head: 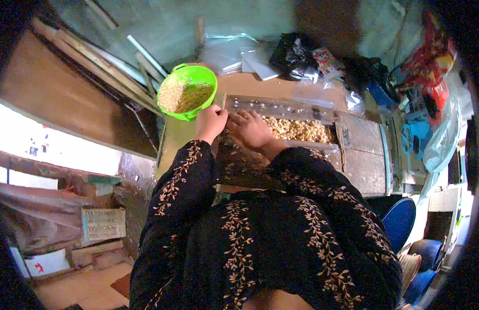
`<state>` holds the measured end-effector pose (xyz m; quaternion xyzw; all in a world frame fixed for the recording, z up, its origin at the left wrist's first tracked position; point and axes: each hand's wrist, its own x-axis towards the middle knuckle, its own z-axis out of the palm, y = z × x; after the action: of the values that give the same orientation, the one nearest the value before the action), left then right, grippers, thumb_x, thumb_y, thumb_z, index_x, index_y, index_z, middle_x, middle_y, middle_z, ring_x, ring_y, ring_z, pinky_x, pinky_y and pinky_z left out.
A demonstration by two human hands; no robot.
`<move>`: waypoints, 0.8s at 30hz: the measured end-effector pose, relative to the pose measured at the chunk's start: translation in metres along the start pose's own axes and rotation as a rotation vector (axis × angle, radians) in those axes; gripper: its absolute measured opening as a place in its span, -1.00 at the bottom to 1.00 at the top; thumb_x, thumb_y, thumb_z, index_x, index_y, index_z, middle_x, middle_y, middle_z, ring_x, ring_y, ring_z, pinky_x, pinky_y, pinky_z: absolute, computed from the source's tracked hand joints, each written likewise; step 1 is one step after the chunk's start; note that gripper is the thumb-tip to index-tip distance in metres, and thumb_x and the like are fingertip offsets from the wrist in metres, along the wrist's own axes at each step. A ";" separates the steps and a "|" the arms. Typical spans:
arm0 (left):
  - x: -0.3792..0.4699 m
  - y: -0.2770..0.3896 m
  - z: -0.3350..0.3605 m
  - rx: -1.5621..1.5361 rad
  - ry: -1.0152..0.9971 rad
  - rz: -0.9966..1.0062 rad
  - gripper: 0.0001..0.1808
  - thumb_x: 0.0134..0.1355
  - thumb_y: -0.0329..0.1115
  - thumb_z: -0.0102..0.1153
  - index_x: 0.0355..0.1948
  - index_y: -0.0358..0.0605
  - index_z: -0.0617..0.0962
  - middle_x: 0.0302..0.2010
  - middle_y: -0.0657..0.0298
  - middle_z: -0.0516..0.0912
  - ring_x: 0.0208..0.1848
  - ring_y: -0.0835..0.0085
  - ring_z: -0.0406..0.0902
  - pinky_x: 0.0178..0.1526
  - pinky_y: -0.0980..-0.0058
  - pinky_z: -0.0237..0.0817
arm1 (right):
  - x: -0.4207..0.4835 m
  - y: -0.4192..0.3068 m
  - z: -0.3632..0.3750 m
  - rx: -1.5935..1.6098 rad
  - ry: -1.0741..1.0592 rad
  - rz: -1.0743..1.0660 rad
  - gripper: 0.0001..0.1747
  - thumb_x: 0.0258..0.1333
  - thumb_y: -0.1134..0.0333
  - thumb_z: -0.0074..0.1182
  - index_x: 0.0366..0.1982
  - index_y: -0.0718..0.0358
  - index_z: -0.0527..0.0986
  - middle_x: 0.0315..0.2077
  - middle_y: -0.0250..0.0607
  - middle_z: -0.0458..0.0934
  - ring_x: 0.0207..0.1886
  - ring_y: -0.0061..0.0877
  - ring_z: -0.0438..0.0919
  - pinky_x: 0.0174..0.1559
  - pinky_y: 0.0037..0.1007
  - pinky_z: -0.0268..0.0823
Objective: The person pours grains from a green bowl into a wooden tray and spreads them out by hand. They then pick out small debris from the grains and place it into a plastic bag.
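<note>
Pale chopped pieces (pixel 299 130), nut-like in look, fill a long slot in a dark wooden frame (pixel 278 107) on the table. My right hand (pixel 249 130) lies flat, palm down, at the left end of these pieces, its fingers pointing left. My left hand (pixel 211 122) rests at the frame's left edge with curled fingers; whether it holds anything is hidden. Just beyond my left hand stands a bright green plastic basin (pixel 211 90) with pale bits on one side and brownish-green bits on the other. White crumbs dot the frame's far board.
Clear plastic sheets (pixel 224 54) and a black plastic bag (pixel 291 52) lie at the back. Wooden planks (pixel 104 68) lean at the left. A weathered board (pixel 363 155) adjoins the frame's right side. Blue stools or chairs (pixel 400 223) stand at the lower right.
</note>
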<state>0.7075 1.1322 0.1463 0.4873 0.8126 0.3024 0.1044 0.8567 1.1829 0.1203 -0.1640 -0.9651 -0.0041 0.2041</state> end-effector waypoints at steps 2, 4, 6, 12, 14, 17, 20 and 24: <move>-0.002 0.003 -0.004 0.020 -0.012 -0.014 -0.72 -0.02 -0.15 0.09 -0.51 -0.17 0.58 -0.49 0.02 0.59 -0.37 0.12 0.54 -0.28 0.30 0.35 | 0.001 0.002 0.007 -0.027 -0.002 -0.004 -0.66 -0.06 0.16 -0.06 -0.19 0.07 0.47 -0.08 -0.30 0.41 -0.02 -0.33 0.37 -0.03 -0.27 0.25; -0.001 -0.002 -0.001 0.024 -0.019 -0.006 -0.73 -0.03 -0.16 0.08 -0.49 -0.16 0.58 -0.47 0.05 0.60 -0.36 0.15 0.55 -0.28 0.33 0.35 | -0.004 0.009 0.018 -0.065 0.057 -0.034 -0.65 -0.06 0.15 -0.05 -0.20 0.07 0.47 -0.10 -0.29 0.42 -0.03 -0.33 0.38 -0.04 -0.28 0.25; -0.003 0.000 -0.005 0.036 -0.018 -0.016 -0.73 -0.03 -0.16 0.08 -0.48 -0.16 0.58 -0.46 0.06 0.60 -0.36 0.16 0.55 -0.28 0.33 0.36 | -0.005 0.012 0.012 -0.032 0.036 0.008 -0.72 -0.08 0.16 -0.03 -0.30 0.10 0.49 -0.22 -0.27 0.45 -0.10 -0.34 0.41 -0.08 -0.29 0.27; -0.004 0.004 -0.004 -0.006 -0.026 0.010 -0.76 -0.04 -0.20 0.08 -0.50 -0.18 0.57 -0.50 0.07 0.60 -0.38 0.18 0.56 -0.30 0.35 0.35 | -0.019 0.029 -0.003 -0.061 0.057 0.066 -0.76 -0.17 0.15 0.05 -0.42 0.11 0.49 -0.36 -0.28 0.46 -0.21 -0.34 0.44 -0.13 -0.30 0.30; -0.004 0.005 -0.005 -0.013 -0.026 0.022 -0.77 -0.04 -0.21 0.09 -0.51 -0.17 0.57 -0.51 0.08 0.60 -0.39 0.19 0.56 -0.31 0.35 0.35 | -0.026 0.036 -0.011 -0.060 0.065 0.076 -0.76 -0.21 0.16 0.08 -0.44 0.10 0.49 -0.38 -0.27 0.45 -0.23 -0.33 0.44 -0.16 -0.29 0.31; -0.002 0.002 -0.003 -0.021 -0.024 0.014 -0.78 -0.04 -0.21 0.09 -0.52 -0.17 0.56 -0.51 0.09 0.60 -0.40 0.19 0.56 -0.32 0.36 0.35 | -0.033 0.041 -0.025 -0.071 -0.010 0.110 -0.78 -0.22 0.20 0.09 -0.44 0.11 0.47 -0.38 -0.24 0.45 -0.25 -0.31 0.44 -0.18 -0.27 0.32; -0.003 0.001 0.000 -0.025 -0.018 -0.009 -0.78 -0.04 -0.22 0.08 -0.52 -0.17 0.56 -0.51 0.10 0.60 -0.41 0.20 0.56 -0.32 0.37 0.35 | -0.041 0.046 -0.035 -0.014 0.040 0.098 -0.78 -0.24 0.22 0.09 -0.45 0.13 0.47 -0.38 -0.22 0.45 -0.24 -0.29 0.44 -0.19 -0.26 0.33; -0.001 -0.011 0.009 -0.049 0.015 0.032 -0.77 -0.05 -0.21 0.09 -0.52 -0.17 0.56 -0.52 0.10 0.60 -0.41 0.20 0.56 -0.34 0.37 0.35 | -0.053 0.054 -0.038 -0.038 0.054 0.130 -0.79 -0.27 0.23 0.09 -0.48 0.13 0.48 -0.39 -0.22 0.45 -0.25 -0.29 0.44 -0.20 -0.27 0.33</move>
<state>0.7046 1.1314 0.1323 0.4952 0.7978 0.3273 0.1054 0.9343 1.2147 0.1314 -0.2301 -0.9463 -0.0136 0.2269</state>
